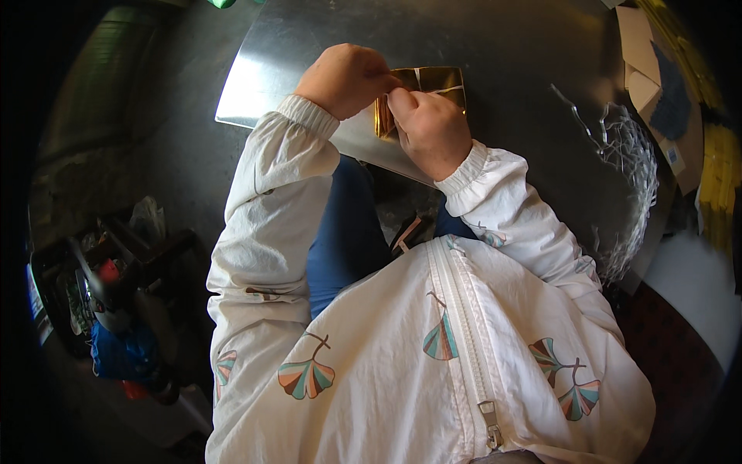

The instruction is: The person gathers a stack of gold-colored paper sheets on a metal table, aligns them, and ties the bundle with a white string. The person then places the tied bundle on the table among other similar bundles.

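A stack of shiny gold foil sheets [444, 78] lies on the metal table [533, 100], near its front edge. Thin whitish strips [418, 77] cross over its top, and its layered edges show on the left side. My left hand [344, 81] is closed in a pinch at the stack's left corner. Close against it, my right hand [437, 131] is also closed, its fingers over the near side of the stack. The strip runs in under the fingers of both hands, which pinch it; the exact grip is hidden.
A loose bunch of clear plastic strips [630, 166] lies on the table's right side. Beyond it are cardboard [641, 58] and yellow bundles [717, 193]. At lower left stands a dark cart-like object [127, 255] with a blue bag [120, 352].
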A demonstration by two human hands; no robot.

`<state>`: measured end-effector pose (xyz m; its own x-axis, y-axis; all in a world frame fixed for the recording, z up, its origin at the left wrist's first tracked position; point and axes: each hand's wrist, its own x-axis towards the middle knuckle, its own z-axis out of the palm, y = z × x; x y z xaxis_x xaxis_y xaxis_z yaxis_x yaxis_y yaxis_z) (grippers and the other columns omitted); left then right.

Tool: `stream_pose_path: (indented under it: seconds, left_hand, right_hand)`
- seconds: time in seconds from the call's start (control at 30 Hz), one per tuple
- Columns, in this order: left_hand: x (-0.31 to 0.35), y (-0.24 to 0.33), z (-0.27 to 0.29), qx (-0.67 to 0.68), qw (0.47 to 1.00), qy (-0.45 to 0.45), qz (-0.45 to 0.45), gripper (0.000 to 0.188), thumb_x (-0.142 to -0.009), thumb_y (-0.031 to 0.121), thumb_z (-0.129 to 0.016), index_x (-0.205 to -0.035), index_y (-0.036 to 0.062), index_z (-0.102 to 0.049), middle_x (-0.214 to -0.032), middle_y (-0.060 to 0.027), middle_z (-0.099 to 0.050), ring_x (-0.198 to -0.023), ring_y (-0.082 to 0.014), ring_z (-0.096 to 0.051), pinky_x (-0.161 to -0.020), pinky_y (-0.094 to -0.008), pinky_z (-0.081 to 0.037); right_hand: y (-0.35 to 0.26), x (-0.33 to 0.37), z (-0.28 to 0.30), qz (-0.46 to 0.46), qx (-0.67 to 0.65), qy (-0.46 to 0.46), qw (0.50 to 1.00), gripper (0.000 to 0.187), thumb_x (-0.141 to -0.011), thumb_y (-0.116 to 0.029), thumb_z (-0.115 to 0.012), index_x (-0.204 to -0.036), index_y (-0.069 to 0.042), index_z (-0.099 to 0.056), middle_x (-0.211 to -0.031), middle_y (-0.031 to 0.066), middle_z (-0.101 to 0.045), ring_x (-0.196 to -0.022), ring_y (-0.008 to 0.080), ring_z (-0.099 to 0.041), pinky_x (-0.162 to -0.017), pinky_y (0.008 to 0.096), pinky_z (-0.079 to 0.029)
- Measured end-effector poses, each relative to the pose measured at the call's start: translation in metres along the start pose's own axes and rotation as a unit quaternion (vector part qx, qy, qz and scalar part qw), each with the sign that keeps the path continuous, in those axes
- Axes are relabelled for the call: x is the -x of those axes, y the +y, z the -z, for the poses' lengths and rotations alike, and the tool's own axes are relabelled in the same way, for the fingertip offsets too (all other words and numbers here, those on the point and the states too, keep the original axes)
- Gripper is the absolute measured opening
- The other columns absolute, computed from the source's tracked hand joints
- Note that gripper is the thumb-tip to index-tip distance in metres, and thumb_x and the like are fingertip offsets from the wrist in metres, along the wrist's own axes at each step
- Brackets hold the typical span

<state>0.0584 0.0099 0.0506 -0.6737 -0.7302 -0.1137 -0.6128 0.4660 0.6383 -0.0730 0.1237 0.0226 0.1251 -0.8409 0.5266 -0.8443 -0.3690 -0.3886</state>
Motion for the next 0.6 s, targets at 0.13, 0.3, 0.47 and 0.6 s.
stream_pose_path:
  seconds: [0.13,0.3,0.47,0.6]
  left_hand:
    - [-0.007,0.003,0.004,-0.02,0.999,-0.034,-0.001,0.023,-0.077,0.024,-0.068,-0.086,0.004,-0.071,-0.076,-0.0138,-0.067,-0.066,-0.0261,-0.065,-0.061,-0.0328,-0.053]
    - [-0.014,0.01,0.01,-0.054,0.996,-0.074,0.009,0.019,-0.078,0.017,-0.069,-0.086,0.0004,-0.069,-0.075,-0.0148,-0.066,-0.065,-0.0208,-0.061,-0.064,-0.0312,-0.05]
    - [-0.015,0.008,0.008,-0.038,0.998,-0.053,0.002,0.018,-0.078,0.017,-0.07,-0.087,0.0012,-0.069,-0.074,-0.0113,-0.065,-0.064,-0.0191,-0.06,-0.062,-0.03,-0.05]
    - [0.011,0.012,-0.005,0.172,0.972,0.157,-0.004,0.014,-0.077,0.012,-0.072,-0.086,0.0027,-0.069,-0.075,-0.006,-0.062,-0.063,-0.0152,-0.058,-0.059,-0.0262,-0.048]
  right_hand:
    - [0.0,0.002,-0.004,-0.006,0.023,0.011,1.0,0.01,-0.08,-0.004,-0.06,-0.089,-0.003,-0.057,-0.064,0.0109,-0.058,-0.059,0.0285,-0.061,-0.055,0.0348,-0.051]
    - [0.002,0.002,-0.006,0.0,0.038,0.006,0.999,0.006,-0.084,-0.007,-0.06,-0.088,-0.003,-0.057,-0.064,0.0117,-0.059,-0.057,0.0268,-0.061,-0.053,0.035,-0.051]
    - [-0.002,-0.004,-0.005,-0.048,0.022,-0.001,0.999,0.006,-0.085,-0.009,-0.059,-0.084,-0.003,-0.057,-0.064,0.0149,-0.06,-0.06,0.0294,-0.062,-0.053,0.0361,-0.051]
    - [-0.002,-0.013,-0.002,-0.104,-0.035,-0.011,0.994,0.009,-0.085,-0.011,-0.059,-0.082,-0.002,-0.057,-0.067,0.0178,-0.061,-0.062,0.0339,-0.062,-0.056,0.0388,-0.051]
